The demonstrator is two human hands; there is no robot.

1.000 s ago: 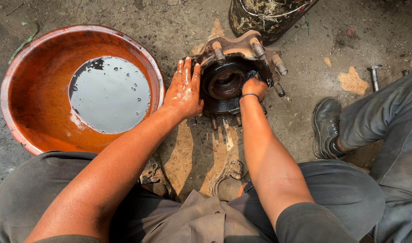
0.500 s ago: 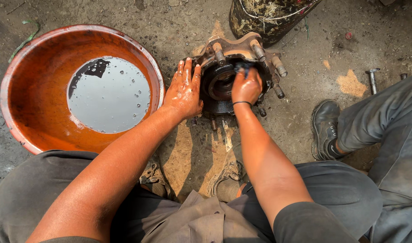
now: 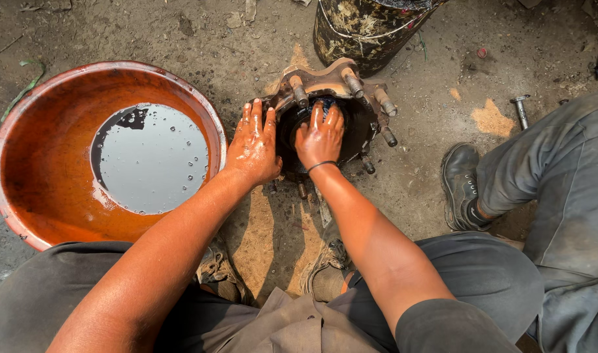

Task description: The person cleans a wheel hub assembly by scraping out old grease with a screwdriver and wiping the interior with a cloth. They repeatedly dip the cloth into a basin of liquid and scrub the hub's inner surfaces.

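Observation:
A greasy metal wheel hub with several threaded studs lies on the dirt ground. My left hand rests flat against the hub's left rim, fingers spread and wet with oil. My right hand presses flat over the hub's dark centre opening, fingers pointing away from me, a thin black band on the wrist. A bit of dark blue cloth shows just past its fingertips. I cannot tell if the hand grips it.
A large orange basin holding dark liquid stands to the left. A dirty black drum stands behind the hub. Another person's grey trouser leg and black shoe are at right. A loose bolt lies near them.
My right hand has moved from the hub's right edge onto its centre and flattened out. The left hand has stayed on the left rim.

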